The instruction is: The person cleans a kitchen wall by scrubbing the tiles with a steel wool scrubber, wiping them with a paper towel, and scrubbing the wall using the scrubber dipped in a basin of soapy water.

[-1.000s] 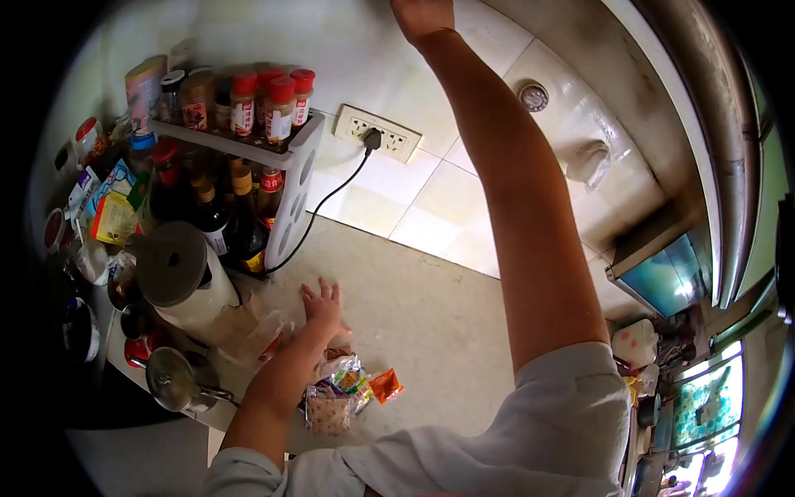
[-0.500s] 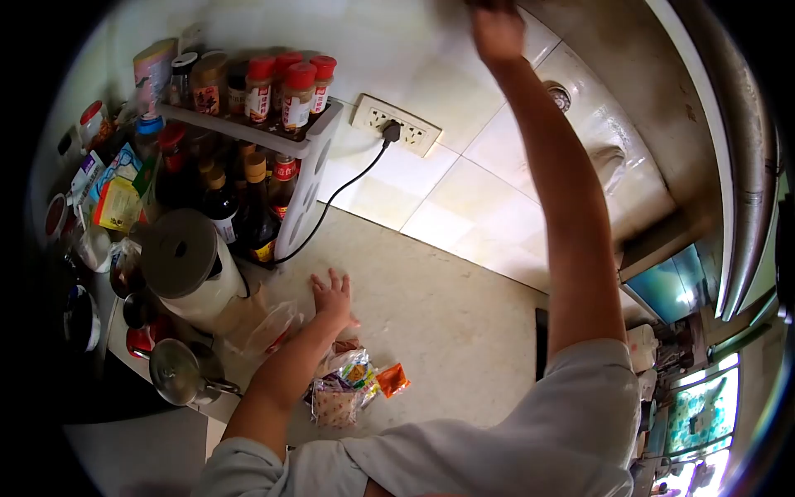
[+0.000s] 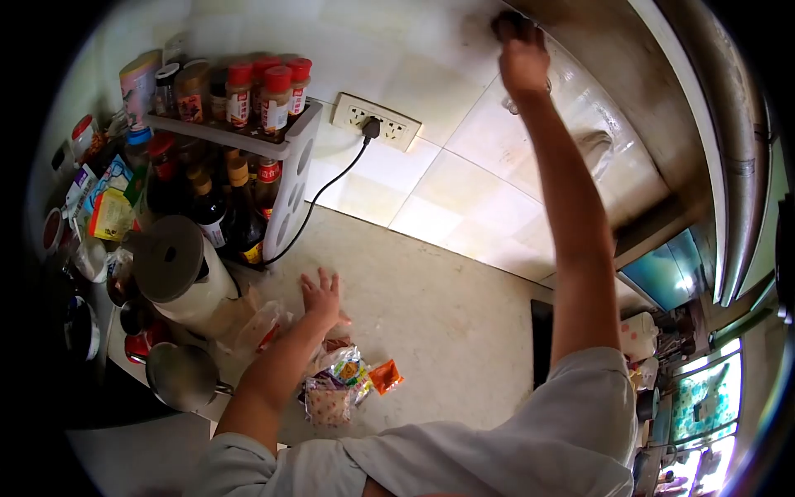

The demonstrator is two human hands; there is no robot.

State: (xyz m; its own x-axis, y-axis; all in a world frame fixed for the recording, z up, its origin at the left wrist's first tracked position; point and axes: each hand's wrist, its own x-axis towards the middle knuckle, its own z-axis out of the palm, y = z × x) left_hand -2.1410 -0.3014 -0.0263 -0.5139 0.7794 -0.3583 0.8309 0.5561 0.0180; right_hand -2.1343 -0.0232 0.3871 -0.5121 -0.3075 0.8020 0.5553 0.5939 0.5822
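Note:
My left hand (image 3: 323, 298) rests on the pale countertop (image 3: 431, 315) with its fingers spread, holding nothing. Just below it lie several small food packets (image 3: 339, 389), one of them an orange packet (image 3: 386, 377). High up, my right hand (image 3: 523, 68) is pressed toward the tiled wall (image 3: 472, 99), its fingers closed over a dark wad (image 3: 509, 25). The wad is too dark to tell whether it is a cloth or a scrubber. Brownish smears show on the tiles around it.
A two-tier rack (image 3: 286, 166) of spice jars and bottles stands at the left, with a kettle (image 3: 178, 265) in front. A black cord (image 3: 335, 186) runs from the wall socket (image 3: 375, 121). Plastic film (image 3: 609, 137) covers part of the right wall; a steel pot (image 3: 182, 377) sits lower left.
My right hand has moved down and slightly right along the wall, the dark wad still in it. My left hand stays flat on the countertop. The view has shifted a little.

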